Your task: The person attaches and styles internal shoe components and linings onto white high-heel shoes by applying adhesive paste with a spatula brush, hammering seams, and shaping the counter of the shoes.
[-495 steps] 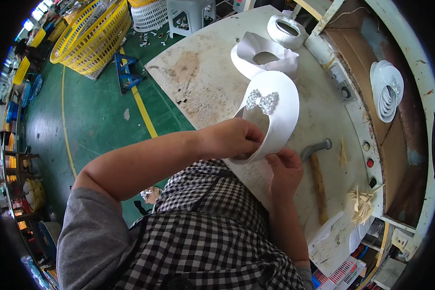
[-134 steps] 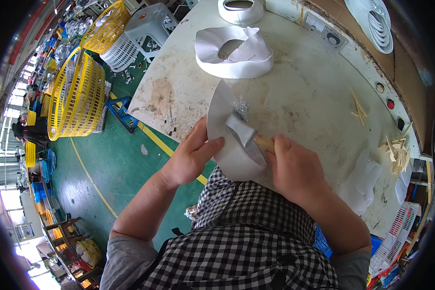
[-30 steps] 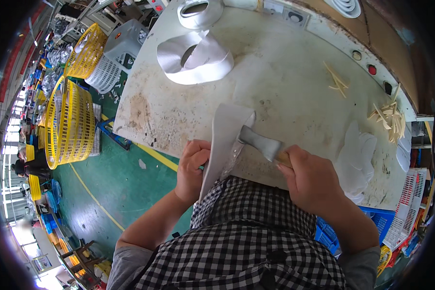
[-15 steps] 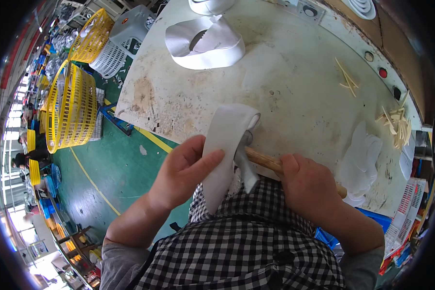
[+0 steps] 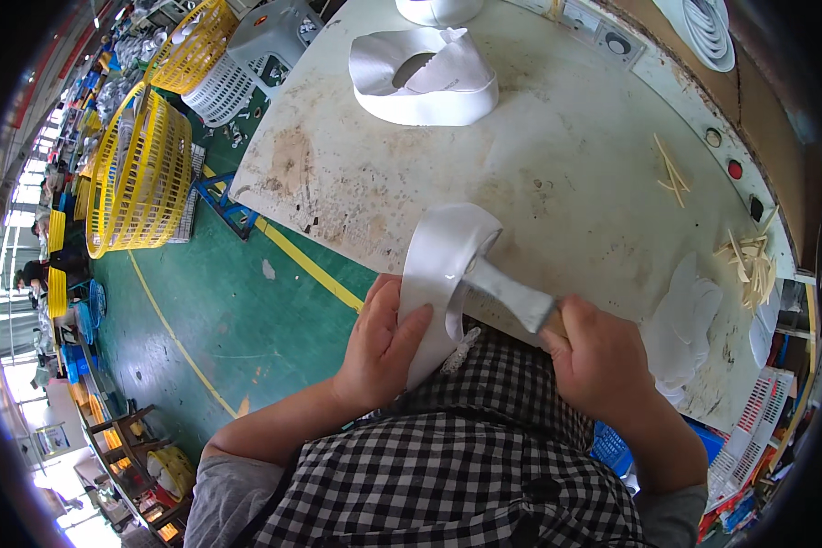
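Observation:
My left hand (image 5: 385, 345) grips a glossy white shoe upper (image 5: 440, 248), thumb on the outer face, fingers mostly hidden. Its band curves over at the top, and its lower part hangs over my lap beside a patterned white strip (image 5: 459, 351). My right hand (image 5: 601, 354) is closed round the wooden handle of a hammer (image 5: 511, 294). The hammer's pale metal head reaches left to the inner side of the upper, close against it; firm contact is hard to tell. Another white upper (image 5: 470, 107) stands on the table, beyond my hands.
The stained pale table (image 5: 356, 183) has thin tan strips (image 5: 749, 274) and flat white pieces (image 5: 683, 315) at right. Coiled white bands (image 5: 706, 41) lie at the far right. Yellow baskets (image 5: 146, 183) and a grey stool (image 5: 269, 38) stand on the green floor at left.
The hammer has swung round: its long metal head now points toward the upper, and its handle is mostly hidden in my right hand. My left hand and the upper have shifted slightly right.

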Tool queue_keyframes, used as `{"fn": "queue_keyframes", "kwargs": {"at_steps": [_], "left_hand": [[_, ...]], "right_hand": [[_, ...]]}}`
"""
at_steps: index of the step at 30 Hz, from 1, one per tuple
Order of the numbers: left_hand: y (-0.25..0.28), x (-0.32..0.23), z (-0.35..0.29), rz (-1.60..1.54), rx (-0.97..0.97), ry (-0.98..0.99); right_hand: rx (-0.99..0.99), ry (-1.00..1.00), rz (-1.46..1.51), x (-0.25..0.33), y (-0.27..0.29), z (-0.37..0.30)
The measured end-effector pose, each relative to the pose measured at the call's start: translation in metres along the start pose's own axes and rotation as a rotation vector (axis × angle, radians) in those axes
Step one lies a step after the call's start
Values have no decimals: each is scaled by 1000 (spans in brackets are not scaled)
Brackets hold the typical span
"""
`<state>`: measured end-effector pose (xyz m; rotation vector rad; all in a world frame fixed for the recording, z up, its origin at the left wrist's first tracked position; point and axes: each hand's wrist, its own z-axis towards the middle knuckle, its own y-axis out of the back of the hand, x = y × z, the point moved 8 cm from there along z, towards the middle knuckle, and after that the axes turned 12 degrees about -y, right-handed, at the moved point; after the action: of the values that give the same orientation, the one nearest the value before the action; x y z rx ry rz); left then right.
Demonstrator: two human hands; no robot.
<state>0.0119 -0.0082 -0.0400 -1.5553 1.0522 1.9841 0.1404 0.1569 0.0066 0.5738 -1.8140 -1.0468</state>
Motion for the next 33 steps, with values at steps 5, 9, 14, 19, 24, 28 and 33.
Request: {"fn": "queue_keyframes", "kwargs": {"at_steps": [5,9,14,19,24,28,33], "left_hand": [[5,-17,22,-45,4,-101],[-3,-5,28,44,-33,-221],[-7,-2,3,244,-150,-282],[-6,-1,-4,264,-196,-341],[-8,-12,5,259,-245,-433],[-5,-3,4,208,-216,-319],[-6,2,15,105,-136,-205]], "right_hand": [[-125,35,-2,0,11,6],[-105,-17,62,-2,12,12],[-34,-35,124,-8,0,11],[133,62,-62,1,-20,12],[97,119,-68,7,-2,15],[185,84,-133,-3,-12,18],[10,58,-107,-2,0,38]]}}
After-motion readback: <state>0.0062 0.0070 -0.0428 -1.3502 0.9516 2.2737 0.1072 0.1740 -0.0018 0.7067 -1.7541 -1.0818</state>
